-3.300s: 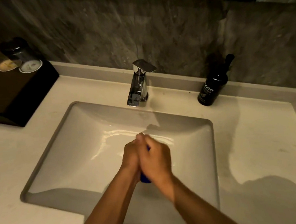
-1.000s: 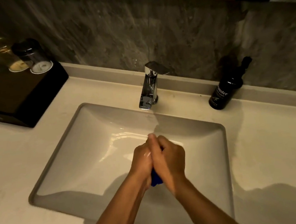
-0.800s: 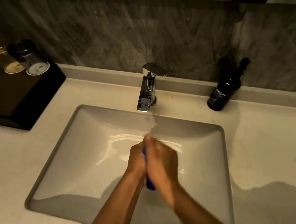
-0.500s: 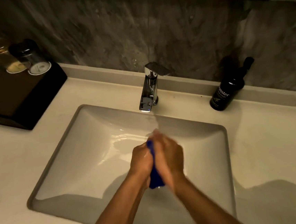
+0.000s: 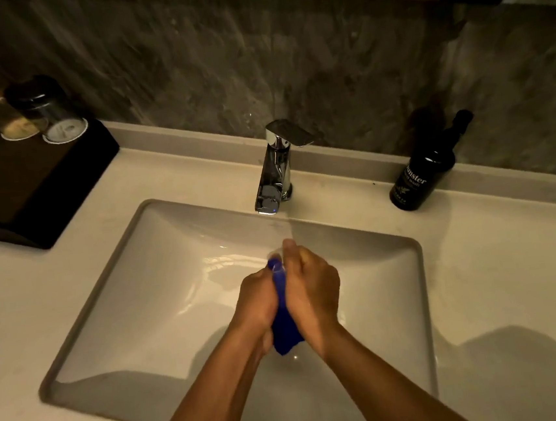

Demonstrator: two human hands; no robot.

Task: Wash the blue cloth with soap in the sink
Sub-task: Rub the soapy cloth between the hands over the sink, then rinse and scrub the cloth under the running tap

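Note:
Over the middle of the white sink (image 5: 135, 292), both of my hands squeeze a bunched blue cloth (image 5: 283, 325) between them. My left hand (image 5: 256, 304) grips it from the left and my right hand (image 5: 313, 286) from the right, fingers curled around it. A blue strip shows between the palms, and a blue end hangs out below the wrists. Most of the cloth is hidden inside the hands. The chrome tap (image 5: 276, 169) stands just behind, and a thin stream of water appears to fall toward my fingertips. A black soap pump bottle (image 5: 424, 170) stands on the counter at the back right.
A black tray (image 5: 30, 186) with two upturned glasses (image 5: 53, 113) sits on the counter at the back left. A grey stone wall and a mirror edge run along the back. The pale counter (image 5: 500, 273) stretches to the right of the basin.
My hands have kept rubbing the cloth between them, sliding back and forth over the basin. More blue cloth now shows between the palms and below the wrists than a second ago.

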